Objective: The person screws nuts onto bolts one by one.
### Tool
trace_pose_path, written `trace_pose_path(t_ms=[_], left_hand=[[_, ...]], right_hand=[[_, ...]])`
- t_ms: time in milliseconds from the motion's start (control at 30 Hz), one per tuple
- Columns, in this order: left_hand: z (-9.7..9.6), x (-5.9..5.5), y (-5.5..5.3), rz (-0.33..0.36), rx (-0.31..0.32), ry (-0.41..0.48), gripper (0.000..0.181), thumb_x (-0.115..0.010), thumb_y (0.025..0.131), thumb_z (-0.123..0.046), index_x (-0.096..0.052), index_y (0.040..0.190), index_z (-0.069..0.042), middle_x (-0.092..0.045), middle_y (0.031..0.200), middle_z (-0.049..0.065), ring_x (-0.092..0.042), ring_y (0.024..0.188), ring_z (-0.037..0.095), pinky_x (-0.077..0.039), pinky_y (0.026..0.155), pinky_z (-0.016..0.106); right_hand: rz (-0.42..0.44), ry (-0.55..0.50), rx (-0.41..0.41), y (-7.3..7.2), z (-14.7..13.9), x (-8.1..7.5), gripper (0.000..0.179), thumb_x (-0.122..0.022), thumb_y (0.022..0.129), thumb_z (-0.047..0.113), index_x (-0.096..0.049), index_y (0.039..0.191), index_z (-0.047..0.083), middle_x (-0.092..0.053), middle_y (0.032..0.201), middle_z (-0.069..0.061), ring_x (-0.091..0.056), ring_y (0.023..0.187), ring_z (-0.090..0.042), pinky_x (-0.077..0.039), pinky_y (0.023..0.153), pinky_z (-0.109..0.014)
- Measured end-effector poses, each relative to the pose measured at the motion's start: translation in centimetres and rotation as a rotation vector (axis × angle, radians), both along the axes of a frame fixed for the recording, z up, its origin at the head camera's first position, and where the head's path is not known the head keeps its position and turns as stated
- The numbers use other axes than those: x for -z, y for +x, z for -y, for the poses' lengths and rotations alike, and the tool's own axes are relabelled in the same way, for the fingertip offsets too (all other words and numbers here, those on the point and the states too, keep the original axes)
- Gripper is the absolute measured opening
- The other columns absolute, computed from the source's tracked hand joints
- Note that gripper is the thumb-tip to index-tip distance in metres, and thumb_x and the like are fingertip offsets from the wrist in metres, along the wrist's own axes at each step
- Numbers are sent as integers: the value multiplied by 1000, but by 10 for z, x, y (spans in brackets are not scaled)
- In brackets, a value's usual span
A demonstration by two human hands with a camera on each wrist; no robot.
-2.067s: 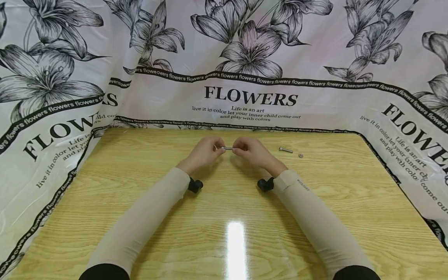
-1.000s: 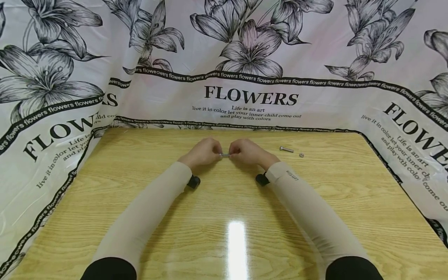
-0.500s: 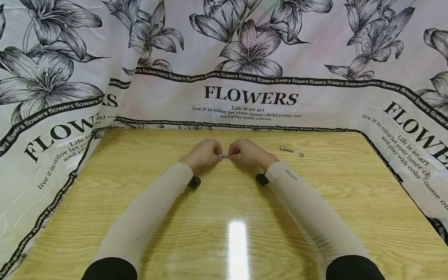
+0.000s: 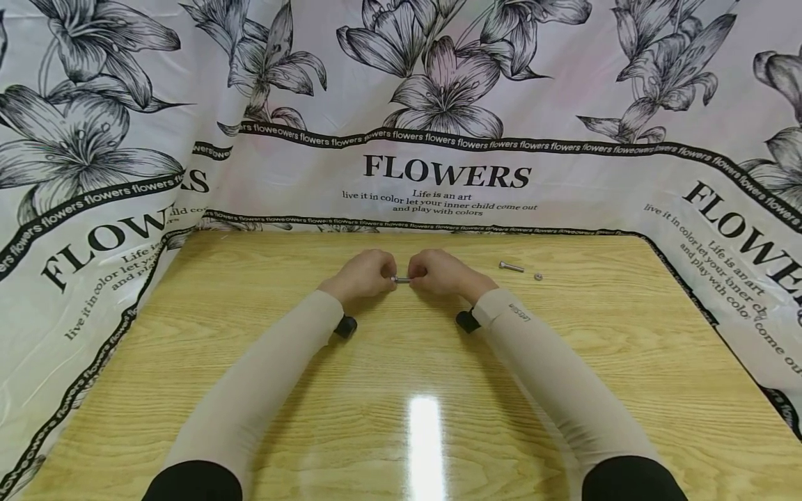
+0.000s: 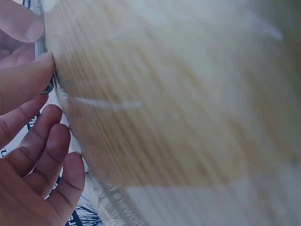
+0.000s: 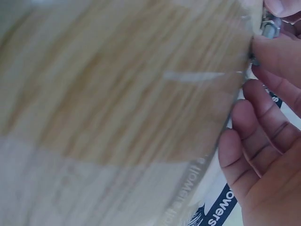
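Note:
A small silver bolt lies level between my two hands over the far middle of the table. My left hand pinches its left end between thumb and fingertips. From the other side my right hand pinches the right end. The right wrist view shows a wider nut-like piece on the bolt, right at the left fingertips. In the left wrist view, a dark round end peeks out below the left thumb. The remaining fingers of both hands are loosely bent. Fingertips hide much of the bolt.
A second bolt lies on the wooden table to the right of my right hand, with a loose nut beyond it. A flower-printed sheet hangs along the back and both sides.
Both hands, with the bolt between them, have come slightly nearer to me and lower since the earliest frame. Over the last half second they hold almost the same place.

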State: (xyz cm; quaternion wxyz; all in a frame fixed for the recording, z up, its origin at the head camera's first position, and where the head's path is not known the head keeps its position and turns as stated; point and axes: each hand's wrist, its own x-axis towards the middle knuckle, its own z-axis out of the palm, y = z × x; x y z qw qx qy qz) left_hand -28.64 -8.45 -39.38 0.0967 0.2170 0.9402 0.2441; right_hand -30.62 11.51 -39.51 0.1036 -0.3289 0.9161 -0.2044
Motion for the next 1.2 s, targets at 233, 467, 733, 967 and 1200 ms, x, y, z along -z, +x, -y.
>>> trace_pose_path(t_ms=[233,467,733,967,1200], left_hand=[[3,0,2,-26,20,-6,24,-73,86,-22,-64,105,-10,-60,99,2,-55,94,19,-46,87,35],[6,-1,7,-30,0,52,32,-72,86,-21,-62,114,-8,-57,105,3,-54,96,19,-46,88,37],[3,-5,20,-50,-1,73,33,-69,88,-21,-60,118,-10,-54,112,5,-54,96,17,-46,86,35],[0,-5,26,-115,21,44,31,-70,87,-20,-63,115,-9,-56,106,4,-54,96,17,-47,87,34],[-9,-7,27,-210,67,18,30,-74,85,-22,-65,111,-8,-59,104,5,-53,92,16,-47,83,32]], right_hand=[[50,-18,34,6,-6,-5,23,-69,87,15,-63,108,8,-66,94,-4,-60,88,-18,-49,81,-36],[18,-21,41,18,-13,-12,31,-67,88,14,-59,116,4,-65,95,-8,-60,89,-22,-49,82,-39],[-4,-66,46,30,-22,-12,33,-68,88,17,-60,117,1,-65,95,-7,-60,87,-20,-50,79,-38],[-12,-97,66,39,-32,-12,32,-68,88,16,-61,115,1,-65,98,-7,-60,90,-21,-50,82,-38],[-46,-118,59,47,-45,-10,30,-68,89,15,-62,114,0,-64,96,-8,-60,88,-21,-50,79,-39]])
